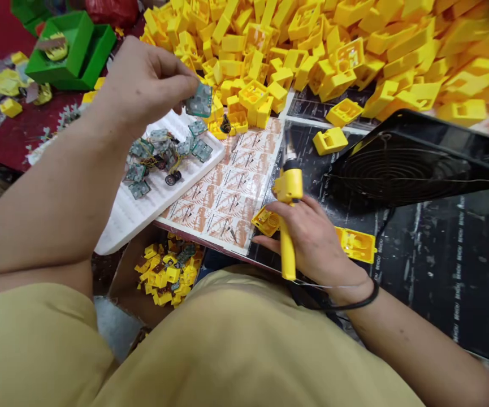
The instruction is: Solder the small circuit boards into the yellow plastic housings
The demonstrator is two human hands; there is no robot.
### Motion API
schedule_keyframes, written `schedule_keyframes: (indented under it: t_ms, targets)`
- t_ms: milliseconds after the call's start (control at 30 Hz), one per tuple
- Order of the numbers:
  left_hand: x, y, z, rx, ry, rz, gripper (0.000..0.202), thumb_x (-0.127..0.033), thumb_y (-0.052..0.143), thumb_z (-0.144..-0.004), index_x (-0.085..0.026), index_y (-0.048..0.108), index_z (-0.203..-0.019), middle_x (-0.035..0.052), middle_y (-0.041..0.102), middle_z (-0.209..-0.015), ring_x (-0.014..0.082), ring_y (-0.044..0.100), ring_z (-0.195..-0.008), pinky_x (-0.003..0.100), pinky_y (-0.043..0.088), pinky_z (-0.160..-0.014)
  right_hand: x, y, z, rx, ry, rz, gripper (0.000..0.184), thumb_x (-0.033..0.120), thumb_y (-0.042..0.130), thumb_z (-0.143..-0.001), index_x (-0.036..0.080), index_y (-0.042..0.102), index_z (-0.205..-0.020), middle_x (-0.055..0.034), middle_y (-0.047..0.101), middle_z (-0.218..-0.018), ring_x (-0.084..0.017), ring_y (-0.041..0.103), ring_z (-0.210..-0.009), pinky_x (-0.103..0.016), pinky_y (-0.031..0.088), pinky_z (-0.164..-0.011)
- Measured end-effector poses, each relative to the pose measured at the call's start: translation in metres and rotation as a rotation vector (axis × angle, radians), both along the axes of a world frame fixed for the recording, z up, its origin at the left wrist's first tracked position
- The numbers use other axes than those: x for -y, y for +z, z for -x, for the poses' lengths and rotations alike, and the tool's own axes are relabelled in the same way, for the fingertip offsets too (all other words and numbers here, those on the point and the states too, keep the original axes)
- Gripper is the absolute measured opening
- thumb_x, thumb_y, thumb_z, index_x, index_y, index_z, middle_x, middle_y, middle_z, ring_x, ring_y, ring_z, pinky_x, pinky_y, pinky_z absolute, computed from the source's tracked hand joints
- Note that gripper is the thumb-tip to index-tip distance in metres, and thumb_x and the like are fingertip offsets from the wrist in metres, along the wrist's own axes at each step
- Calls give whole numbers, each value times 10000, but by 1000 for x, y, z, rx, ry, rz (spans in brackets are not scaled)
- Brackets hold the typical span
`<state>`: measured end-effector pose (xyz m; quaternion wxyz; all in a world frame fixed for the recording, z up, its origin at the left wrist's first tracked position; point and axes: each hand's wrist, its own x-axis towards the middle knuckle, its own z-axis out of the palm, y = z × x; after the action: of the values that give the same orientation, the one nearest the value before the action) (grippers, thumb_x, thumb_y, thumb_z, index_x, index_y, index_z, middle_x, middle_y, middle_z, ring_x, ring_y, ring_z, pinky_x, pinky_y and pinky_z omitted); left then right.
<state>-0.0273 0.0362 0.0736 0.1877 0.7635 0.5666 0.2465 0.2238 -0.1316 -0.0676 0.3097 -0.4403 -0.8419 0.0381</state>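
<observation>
My left hand (142,85) is raised above the white foam tray (142,212) and pinches a small green circuit board (199,100) between thumb and fingers. More circuit boards with wires (159,155) lie in a heap on that tray. My right hand (312,237) rests on the dark mat (439,265) and grips a yellow soldering iron (287,226), its tip pointing away from me. A small yellow plastic housing (266,220) lies at the fingertips of that hand, and another open yellow housing (358,244) lies just to its right.
A large heap of yellow plastic housings (333,51) fills the back. A black fan (401,167) sits at the right. Green bins (72,51) stand at the back left. A box of assembled yellow parts (168,274) sits below the table edge. A printed sheet (227,192) covers the middle.
</observation>
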Motion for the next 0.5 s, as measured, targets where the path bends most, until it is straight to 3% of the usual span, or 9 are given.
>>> schedule_keyframes:
  t_ms: [100,233,367,433,500]
  targets:
    - [4,-12,-12,188,-100,68,360,-384,640,-783,-189,747,-1066,36,631,-720,142,547,-601,361,474,-605,-5,-2,5,20,8,7,301,244,573,-979,197,495,-1265,-65,678,-964,-240,665,-884,-435,513,-935]
    - [33,-53,-17,368,-147,243,337,-385,640,-868,-196,709,-1138,45,738,-927,96,574,-601,306,517,-568,-1,3,-8,-1,48,30,373,213,592,-965,215,452,-1310,-47,682,-968,-215,661,-876,-388,545,-888]
    - [91,-93,-4,111,-244,493,315,-370,548,-907,-170,724,-1075,26,732,-713,145,660,-620,285,524,-598,7,7,-19,17,178,79,344,351,615,-986,223,493,-1281,-26,699,-929,-202,686,-822,-472,515,-1028]
    - [114,-102,5,-142,-289,455,330,-365,525,-920,-173,718,-1106,9,704,-642,161,663,-609,281,492,-604,10,12,-22,-23,160,57,409,406,683,-942,225,518,-1269,-53,726,-999,-227,710,-882,-501,510,-1049]
    - [126,-104,11,-376,-323,309,356,-409,519,-942,-191,716,-1143,18,707,-662,184,661,-631,294,464,-610,14,20,-24,-100,69,-5,399,339,749,-898,247,553,-1232,-51,744,-1053,-231,728,-901,-451,564,-976]
